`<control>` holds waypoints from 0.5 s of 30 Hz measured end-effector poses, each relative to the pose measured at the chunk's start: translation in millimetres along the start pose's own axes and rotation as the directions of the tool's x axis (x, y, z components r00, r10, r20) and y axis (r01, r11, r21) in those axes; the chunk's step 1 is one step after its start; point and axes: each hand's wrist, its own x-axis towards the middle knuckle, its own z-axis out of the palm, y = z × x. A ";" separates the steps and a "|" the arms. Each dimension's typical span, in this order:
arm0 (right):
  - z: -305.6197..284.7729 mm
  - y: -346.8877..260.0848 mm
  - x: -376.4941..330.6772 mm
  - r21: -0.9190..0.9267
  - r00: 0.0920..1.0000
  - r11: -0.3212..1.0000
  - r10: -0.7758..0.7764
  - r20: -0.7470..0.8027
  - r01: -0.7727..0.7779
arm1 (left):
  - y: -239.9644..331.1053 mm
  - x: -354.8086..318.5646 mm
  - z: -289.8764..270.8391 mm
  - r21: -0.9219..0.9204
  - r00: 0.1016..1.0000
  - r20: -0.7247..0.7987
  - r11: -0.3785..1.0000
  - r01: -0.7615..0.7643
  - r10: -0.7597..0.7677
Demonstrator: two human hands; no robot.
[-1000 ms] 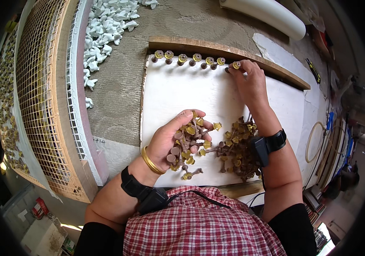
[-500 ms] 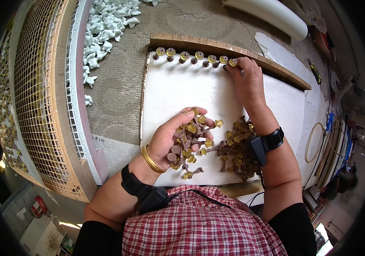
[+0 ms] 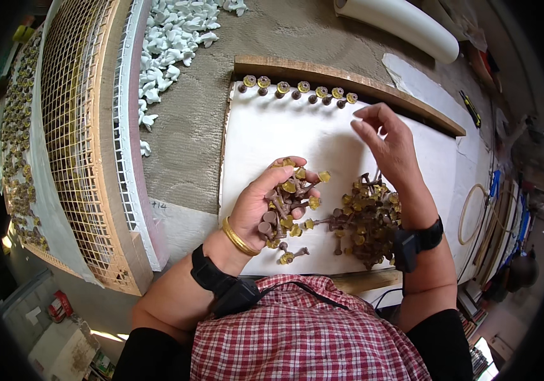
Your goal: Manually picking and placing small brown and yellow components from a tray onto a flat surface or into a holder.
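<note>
My left hand (image 3: 254,202) cups a handful of small brown-stemmed pieces (image 3: 278,206) with yellow flower-shaped tops, over the white board (image 3: 253,140). Raised above the board's right side is my right hand (image 3: 387,145), thumb and forefinger apart, nothing between them. A row of several like pieces (image 3: 303,87) stands upright along the board's far edge, their yellow tops up. Below my right hand lies a loose heap of the same pieces (image 3: 370,219). One stray piece (image 3: 293,254) rests on the board below my left hand.
A wooden strip (image 3: 348,81) borders the board's far side. White small pieces (image 3: 176,44) are piled at the upper left, beside framed mesh racks (image 3: 81,127). A white roll (image 3: 399,25) lies at the far right, with a yellow-black cutter knife (image 3: 469,109) nearby.
My right hand has let go of the row's rightmost piece and drawn back toward me, its fingers parting. My left hand still cups its handful. The view has shifted slightly.
</note>
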 end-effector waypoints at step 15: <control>-0.7 -27.7 -67.6 0.236 0.918 0.972 -0.074 0.389 -0.022 | -13.4 -6.7 8.9 0.110 0.996 -0.091 0.993 0.035 -0.025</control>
